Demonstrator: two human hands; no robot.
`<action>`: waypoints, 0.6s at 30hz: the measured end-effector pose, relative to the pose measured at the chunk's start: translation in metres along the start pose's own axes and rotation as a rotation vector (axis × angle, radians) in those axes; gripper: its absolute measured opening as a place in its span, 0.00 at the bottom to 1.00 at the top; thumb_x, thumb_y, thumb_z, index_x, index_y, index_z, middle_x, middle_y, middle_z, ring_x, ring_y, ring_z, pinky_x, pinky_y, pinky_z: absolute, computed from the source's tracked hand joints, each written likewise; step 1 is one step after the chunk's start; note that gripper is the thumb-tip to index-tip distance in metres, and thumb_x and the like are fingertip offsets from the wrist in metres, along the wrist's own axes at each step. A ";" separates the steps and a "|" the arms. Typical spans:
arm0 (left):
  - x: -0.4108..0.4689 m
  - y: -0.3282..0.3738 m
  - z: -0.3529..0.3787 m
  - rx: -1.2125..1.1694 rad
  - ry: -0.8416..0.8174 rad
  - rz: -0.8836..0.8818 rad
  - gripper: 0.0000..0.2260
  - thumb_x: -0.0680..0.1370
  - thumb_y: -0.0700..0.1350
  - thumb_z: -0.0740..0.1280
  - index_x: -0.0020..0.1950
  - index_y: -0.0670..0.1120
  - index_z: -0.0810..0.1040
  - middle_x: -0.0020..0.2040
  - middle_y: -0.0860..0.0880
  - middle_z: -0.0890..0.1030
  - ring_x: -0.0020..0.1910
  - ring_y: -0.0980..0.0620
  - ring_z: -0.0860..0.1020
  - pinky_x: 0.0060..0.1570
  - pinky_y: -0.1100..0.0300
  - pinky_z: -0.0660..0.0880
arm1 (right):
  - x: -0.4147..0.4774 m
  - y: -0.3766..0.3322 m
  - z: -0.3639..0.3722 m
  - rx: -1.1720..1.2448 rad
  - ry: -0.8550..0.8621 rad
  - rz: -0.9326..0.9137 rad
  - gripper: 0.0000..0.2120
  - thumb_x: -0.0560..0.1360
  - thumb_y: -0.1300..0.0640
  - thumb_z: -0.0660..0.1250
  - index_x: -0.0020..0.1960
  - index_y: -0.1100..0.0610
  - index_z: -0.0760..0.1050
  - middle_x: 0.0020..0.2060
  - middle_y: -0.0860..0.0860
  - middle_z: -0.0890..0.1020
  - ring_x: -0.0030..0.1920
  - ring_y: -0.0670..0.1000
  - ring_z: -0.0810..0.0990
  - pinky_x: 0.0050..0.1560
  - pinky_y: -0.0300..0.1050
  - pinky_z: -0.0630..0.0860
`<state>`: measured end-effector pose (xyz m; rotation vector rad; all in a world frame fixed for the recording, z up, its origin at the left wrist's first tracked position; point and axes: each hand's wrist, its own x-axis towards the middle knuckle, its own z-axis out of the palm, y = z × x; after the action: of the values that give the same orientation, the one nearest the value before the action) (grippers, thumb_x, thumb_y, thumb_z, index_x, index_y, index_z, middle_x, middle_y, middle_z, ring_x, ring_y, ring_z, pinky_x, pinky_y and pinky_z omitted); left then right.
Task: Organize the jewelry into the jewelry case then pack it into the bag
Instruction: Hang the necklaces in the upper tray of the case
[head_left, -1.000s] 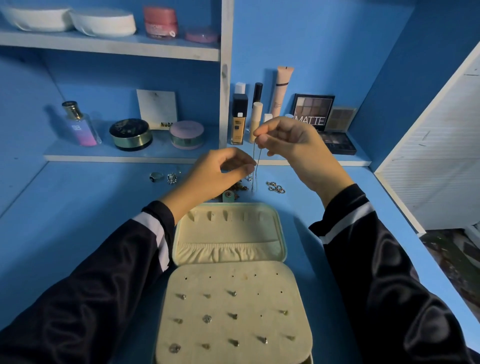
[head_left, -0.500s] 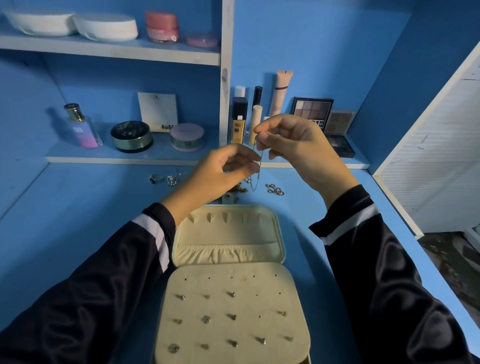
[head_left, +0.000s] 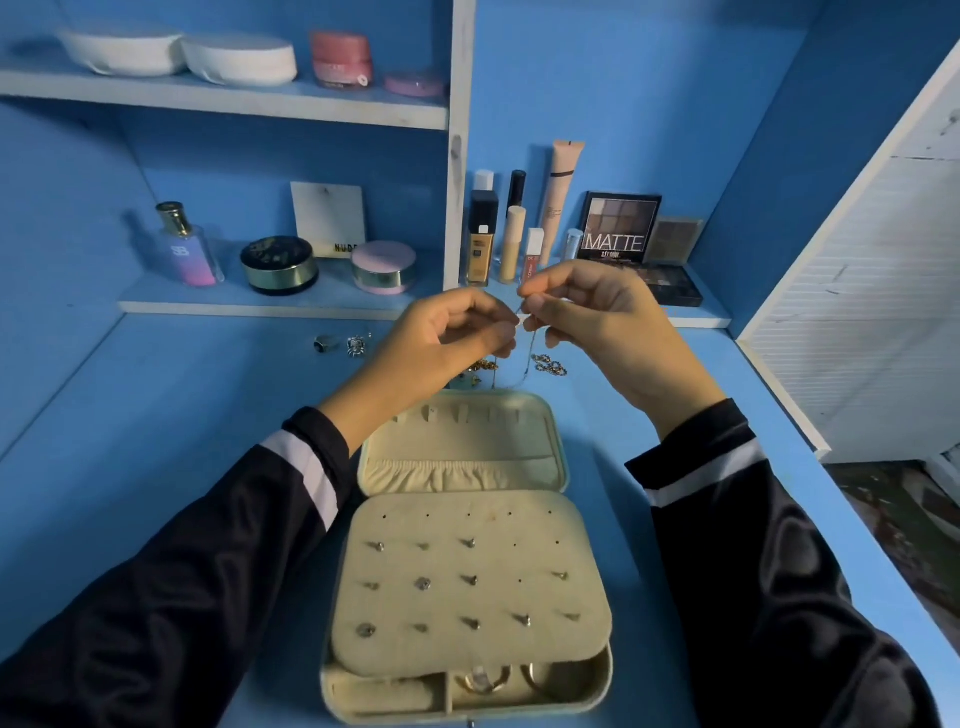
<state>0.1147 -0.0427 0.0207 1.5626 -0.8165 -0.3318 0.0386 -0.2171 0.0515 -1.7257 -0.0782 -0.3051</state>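
Above the open cream fabric jewelry case (head_left: 462, 545), both hands are meeting in the air. The left hand (head_left: 441, 338) is pinching one end of a thin silver chain necklace (head_left: 524, 364) between thumb and forefinger, fingers closed tight on it. The right hand (head_left: 592, 317) is doing the same just beside it, thumb and forefinger pressed together on the other end, the remaining fingers curled in. The fingertips of the two hands are nearly touching, and the chain is hanging down between them in a narrow loop whose bottom is dangling just above the far edge of the case lid.

The case is lying flat on the blue worktop (head_left: 156, 441), its lid folded back away from the person. A padded cream panel in the near half is carrying small stud earrings (head_left: 423, 583) set in rows. Behind the hands, loose jewelry is lying on the worktop: two silver rings (head_left: 340, 344) to the left and a small silver chain-link piece (head_left: 549, 365) to the right. A black eyeshadow palette marked MATTE (head_left: 618, 228) is standing on the low shelf behind.
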 end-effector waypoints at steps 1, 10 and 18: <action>-0.003 0.002 0.000 0.004 0.000 0.003 0.02 0.78 0.40 0.69 0.50 0.46 0.80 0.44 0.47 0.84 0.44 0.51 0.83 0.50 0.62 0.78 | -0.004 0.000 0.001 0.005 0.003 0.007 0.04 0.76 0.66 0.68 0.48 0.58 0.79 0.37 0.50 0.82 0.39 0.48 0.81 0.40 0.41 0.74; -0.030 0.010 0.007 0.085 -0.011 0.027 0.05 0.76 0.38 0.71 0.49 0.46 0.81 0.47 0.43 0.84 0.44 0.52 0.83 0.53 0.61 0.79 | -0.040 0.002 0.005 0.052 0.019 0.035 0.05 0.76 0.67 0.67 0.48 0.59 0.79 0.38 0.51 0.81 0.39 0.49 0.80 0.39 0.39 0.74; -0.050 0.022 0.010 0.035 -0.056 -0.006 0.06 0.73 0.41 0.72 0.49 0.46 0.82 0.46 0.51 0.85 0.42 0.52 0.83 0.50 0.64 0.78 | -0.061 0.004 0.001 0.141 -0.048 0.040 0.05 0.73 0.66 0.69 0.47 0.59 0.80 0.39 0.54 0.80 0.38 0.48 0.79 0.38 0.38 0.74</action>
<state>0.0663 -0.0166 0.0270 1.5952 -0.8652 -0.3692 -0.0193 -0.2099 0.0328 -1.5927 -0.0974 -0.2231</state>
